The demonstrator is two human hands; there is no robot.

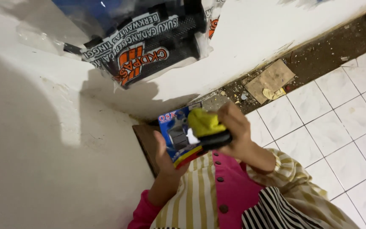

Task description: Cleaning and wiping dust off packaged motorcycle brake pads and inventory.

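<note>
Close against a white wall [43, 140], a person's left hand [166, 157] holds a blue blister pack [178, 133], fingers closed around its lower edge, while the right hand [236, 129] grips a yellow cloth [204, 122] pressed on its face. White floor tiles [339, 127] lie open to the right; a printed plastic bag [149, 38] hangs above, its contents unclear.

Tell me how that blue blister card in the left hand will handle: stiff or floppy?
The blister card probably stays fairly stiff: it stands flat, propped only by the left hand. The dark parts under its clear bubble look like metal, so likely heavy for its size. The glossy face may be slippery.
</note>
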